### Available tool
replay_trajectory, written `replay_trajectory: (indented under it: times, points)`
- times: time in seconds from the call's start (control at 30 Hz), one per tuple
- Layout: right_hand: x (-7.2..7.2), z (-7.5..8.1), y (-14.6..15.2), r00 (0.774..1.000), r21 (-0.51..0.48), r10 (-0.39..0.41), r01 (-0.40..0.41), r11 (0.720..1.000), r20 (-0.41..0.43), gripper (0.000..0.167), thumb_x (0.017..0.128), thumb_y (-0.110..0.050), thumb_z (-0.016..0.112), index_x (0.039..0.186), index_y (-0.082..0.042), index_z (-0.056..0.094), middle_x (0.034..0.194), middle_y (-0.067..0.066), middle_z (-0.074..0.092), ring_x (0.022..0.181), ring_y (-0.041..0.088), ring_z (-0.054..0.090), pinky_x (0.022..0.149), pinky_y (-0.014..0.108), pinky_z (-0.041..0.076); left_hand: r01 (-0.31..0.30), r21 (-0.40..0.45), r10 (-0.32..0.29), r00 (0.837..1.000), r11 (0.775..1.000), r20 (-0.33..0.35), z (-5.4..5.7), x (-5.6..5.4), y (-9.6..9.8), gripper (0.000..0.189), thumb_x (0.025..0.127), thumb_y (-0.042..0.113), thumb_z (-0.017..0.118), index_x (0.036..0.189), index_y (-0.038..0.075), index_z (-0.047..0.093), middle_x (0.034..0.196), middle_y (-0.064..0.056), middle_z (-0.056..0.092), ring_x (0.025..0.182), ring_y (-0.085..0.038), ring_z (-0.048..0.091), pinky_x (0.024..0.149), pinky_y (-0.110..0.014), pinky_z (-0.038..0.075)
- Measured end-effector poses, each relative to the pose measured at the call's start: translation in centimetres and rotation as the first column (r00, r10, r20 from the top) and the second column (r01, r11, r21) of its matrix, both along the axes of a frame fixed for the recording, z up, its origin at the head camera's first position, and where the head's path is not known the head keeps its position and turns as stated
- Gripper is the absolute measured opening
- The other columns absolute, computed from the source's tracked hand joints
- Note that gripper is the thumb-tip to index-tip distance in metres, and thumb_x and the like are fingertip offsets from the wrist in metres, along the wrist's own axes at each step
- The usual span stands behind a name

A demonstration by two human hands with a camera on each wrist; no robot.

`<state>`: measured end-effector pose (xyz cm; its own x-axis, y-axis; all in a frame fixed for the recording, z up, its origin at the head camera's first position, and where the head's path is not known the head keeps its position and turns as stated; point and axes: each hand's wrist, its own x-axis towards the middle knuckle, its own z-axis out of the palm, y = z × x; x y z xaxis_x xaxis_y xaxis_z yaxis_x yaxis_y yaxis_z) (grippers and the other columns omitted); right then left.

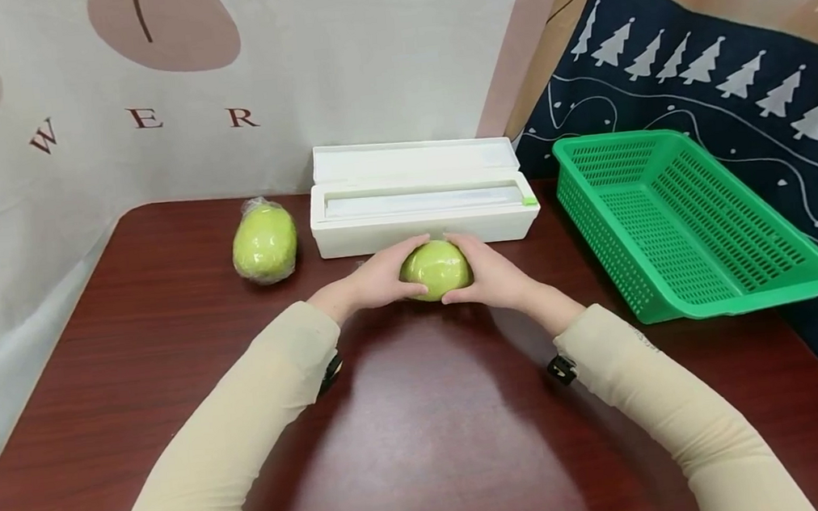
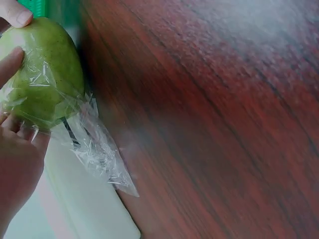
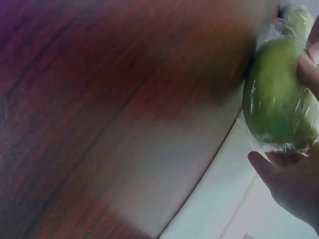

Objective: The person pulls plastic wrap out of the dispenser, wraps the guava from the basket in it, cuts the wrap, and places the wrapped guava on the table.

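Observation:
Between my two hands is a smooth green fruit (image 1: 437, 269), mango-like in shape, wrapped in clear film. My left hand (image 1: 382, 278) grips its left side, and my right hand (image 1: 494, 275) grips its right side, thumbs toward me. In the left wrist view, a loose tail of cling film (image 2: 102, 154) sticks out from the fruit's end. The right wrist view shows the film wrinkled over the fruit (image 3: 274, 94). Just behind the hands stands a white cling film box (image 1: 422, 234), its lid raised. A second wrapped green fruit (image 1: 265, 242) sits to the left.
A green plastic basket (image 1: 757, 308) with slotted walls stands at the right edge of the dark red-brown table (image 1: 426, 449). A pale printed cloth (image 1: 378, 63) hangs behind the table. On the box's right front is a small green piece (image 1: 529, 201).

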<state>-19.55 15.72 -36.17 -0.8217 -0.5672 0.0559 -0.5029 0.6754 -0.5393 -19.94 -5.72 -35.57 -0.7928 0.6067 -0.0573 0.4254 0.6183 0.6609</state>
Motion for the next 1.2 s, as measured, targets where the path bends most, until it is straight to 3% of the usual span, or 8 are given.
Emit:
replay_trajectory:
  times: [0.2,0.37,0.5,0.6,0.7,0.77,0.97,1.2]
  points:
    - [-0.1,0.1,0.2,1.0,0.025,-0.018,0.018,1.0,-0.016,0.086,0.069,-0.029,0.082,0.135,0.003,0.038,0.129,0.018,0.05,0.114,0.03,0.051,0.098,0.044,0.042,-0.009,0.0,0.009,1.0,1.0,0.024,0.5,0.4,-1.4,0.093,0.078,0.029,0.073,0.149,0.004,0.019,0.153,-0.013,0.027,0.138,-0.026,0.031,0.114,-0.041,0.027]
    - [-0.1,-0.1,0.7,0.999,0.029,-0.043,0.043,0.999,0.009,0.085,0.069,-0.03,0.082,0.135,0.0,0.038,0.129,0.016,0.05,0.116,0.029,0.05,0.101,0.044,0.04,-0.023,-0.19,0.003,0.995,0.982,-0.104,0.2,0.6,-4.1,0.094,0.075,0.027,0.076,0.147,0.001,0.021,0.152,-0.018,0.026,0.141,-0.031,0.025,0.116,-0.043,0.022]
    - [0.0,0.0,0.7,0.999,0.018,-0.026,0.026,1.0,0.02,0.084,0.068,-0.031,0.083,0.134,-0.002,0.04,0.127,0.014,0.052,0.115,0.027,0.051,0.101,0.043,0.04,-0.085,-0.347,0.006,0.975,0.934,-0.223,-0.8,0.8,-6.1,0.079,0.079,0.022,0.072,0.144,0.0,0.031,0.148,-0.021,0.033,0.137,-0.035,0.032,0.111,-0.048,0.029]
    - [0.0,0.0,0.6,1.0,0.022,-0.019,0.018,1.0,0.02,0.084,0.068,-0.032,0.082,0.134,-0.002,0.039,0.127,0.015,0.052,0.116,0.028,0.051,0.101,0.043,0.04,-0.135,-0.386,0.012,0.953,0.913,-0.304,-1.4,1.0,-6.8,0.058,0.084,0.02,0.067,0.135,0.002,0.046,0.138,-0.02,0.046,0.128,-0.036,0.043,0.103,-0.049,0.037]
    - [0.1,0.0,0.5,1.0,0.027,-0.025,0.024,0.999,0.018,0.084,0.068,-0.032,0.082,0.134,-0.002,0.039,0.127,0.015,0.052,0.117,0.028,0.051,0.102,0.043,0.04,-0.177,-0.374,0.03,0.93,0.91,-0.367,-1.6,1.1,-6.9,0.04,0.087,0.02,0.064,0.123,0.005,0.058,0.123,-0.016,0.057,0.115,-0.034,0.053,0.093,-0.047,0.045]
    - [0.1,-0.1,0.5,1.0,0.027,-0.025,0.024,0.999,0.016,0.084,0.068,-0.032,0.083,0.134,-0.002,0.039,0.127,0.015,0.052,0.116,0.028,0.051,0.102,0.043,0.04,-0.203,-0.353,0.059,0.924,0.913,-0.378,-1.7,1.1,-6.7,0.03,0.088,0.02,0.062,0.115,0.006,0.062,0.113,-0.013,0.062,0.108,-0.032,0.058,0.088,-0.046,0.047]
    - [0.0,-0.2,0.5,1.0,0.017,-0.013,0.012,1.0,0.015,0.084,0.068,-0.031,0.083,0.134,-0.002,0.04,0.127,0.015,0.053,0.116,0.028,0.052,0.101,0.043,0.04,-0.292,-0.271,0.212,0.934,0.917,-0.288,-1.6,1.1,-6.1,0.019,0.094,0.018,0.053,0.106,0.009,0.064,0.105,-0.009,0.069,0.1,-0.028,0.064,0.083,-0.045,0.049]
    - [0.0,-0.2,0.5,1.0,0.016,-0.009,0.008,1.0,0.025,0.082,0.068,-0.03,0.083,0.133,-0.003,0.041,0.126,0.014,0.053,0.114,0.027,0.052,0.101,0.044,0.041,-0.351,-0.121,0.31,0.911,0.928,-0.271,-1.3,0.5,-5.3,0.017,0.094,0.018,0.054,0.1,0.007,0.065,0.103,-0.012,0.069,0.098,-0.029,0.064,0.083,-0.044,0.049]
